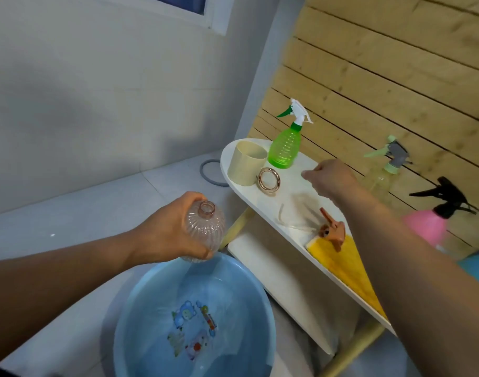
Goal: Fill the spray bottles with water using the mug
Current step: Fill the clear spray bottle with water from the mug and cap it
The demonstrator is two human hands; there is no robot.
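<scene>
Holding clear bottle (204,232) uncapped over basin (140,300), left hand (167,232) wrapped round it, ready for filling; right hand (328,178) reaches toward mug (246,165) on table (292,191), fingers apparently curled, empty.

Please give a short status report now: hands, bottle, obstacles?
Left hand grips open bottle over basin. Right hand over table, empty, nearing mug. Ring beside mug.

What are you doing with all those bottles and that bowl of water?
The left hand grips a clear ribbed bottle with its top off, over the blue plastic basin of water. The right hand reaches across the white table toward the cream mug. No pouring yet.
</scene>
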